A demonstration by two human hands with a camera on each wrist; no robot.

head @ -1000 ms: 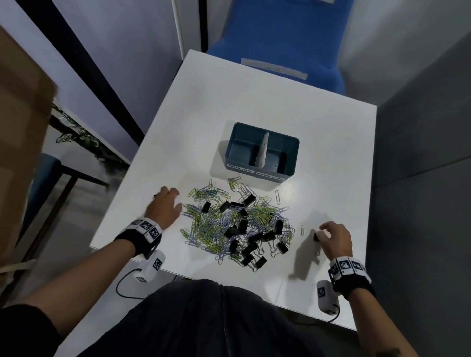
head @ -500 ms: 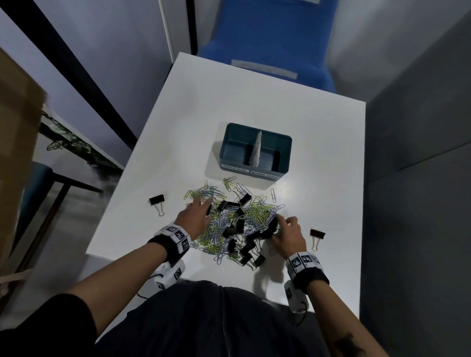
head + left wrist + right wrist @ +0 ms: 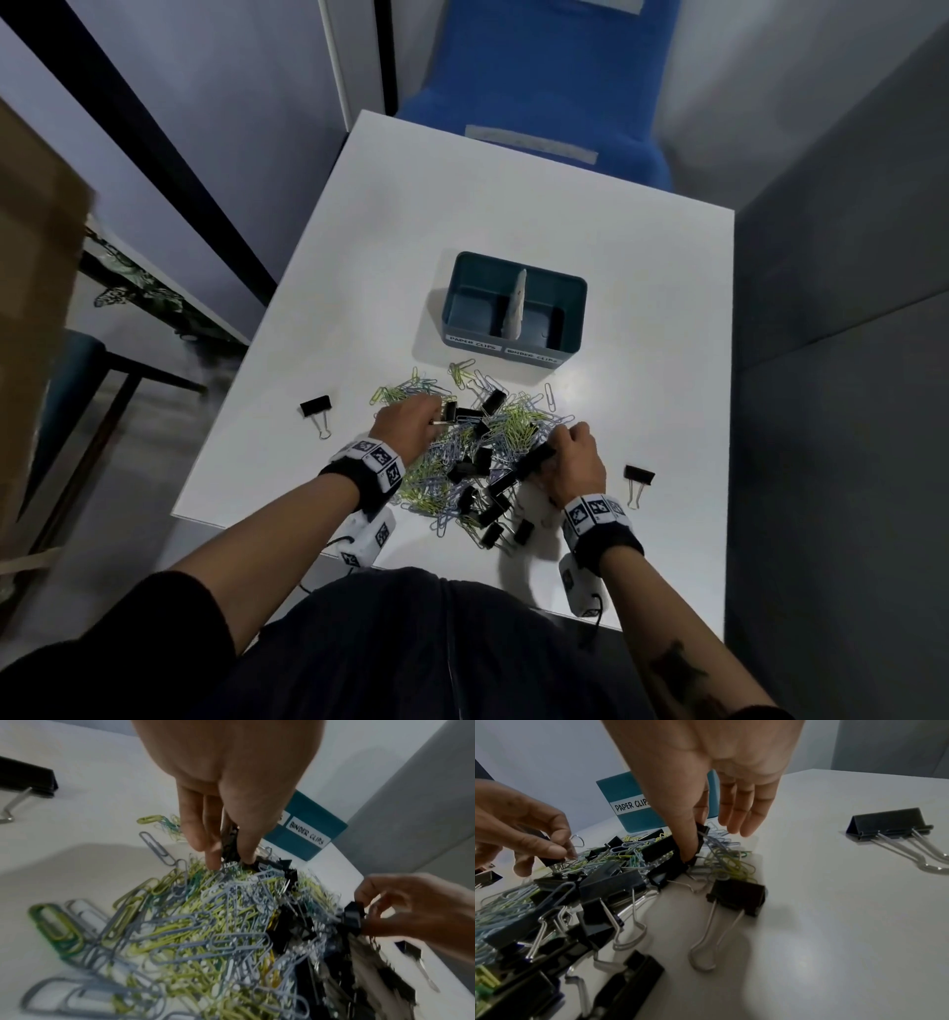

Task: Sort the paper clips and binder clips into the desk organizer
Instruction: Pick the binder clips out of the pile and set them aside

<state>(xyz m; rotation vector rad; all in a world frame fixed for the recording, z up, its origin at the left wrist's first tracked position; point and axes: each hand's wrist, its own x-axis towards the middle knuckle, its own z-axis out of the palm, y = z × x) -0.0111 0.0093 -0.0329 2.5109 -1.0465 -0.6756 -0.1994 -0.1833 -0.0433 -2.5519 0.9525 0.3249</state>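
A heap of green, grey and blue paper clips [image 3: 518, 429] mixed with black binder clips [image 3: 477, 465] lies on the white table [image 3: 513, 205]. Behind it stands the teal desk organizer [image 3: 464, 303], split by a white divider, with labels "PAPER CLIPS" [image 3: 631, 806] and "BINDER CLIPS" [image 3: 306, 835]. My left hand [image 3: 436, 416] reaches into the heap's far left, and its fingertips [image 3: 246, 852] pinch a black binder clip [image 3: 259, 862]. My right hand [image 3: 554, 442] is at the heap's right edge, thumb and forefinger pinching another black binder clip [image 3: 664, 846]; its other fingers are straight.
One black binder clip [image 3: 316, 407] lies alone left of the heap, another [image 3: 639, 475] alone to its right. A blue chair [image 3: 534, 103] stands beyond the table's far edge. A grey partition [image 3: 847, 308] runs along the right side.
Both hands left the table's sides, where the two lone binder clips stay, and moved into the heap. Each now pinches a binder clip there.
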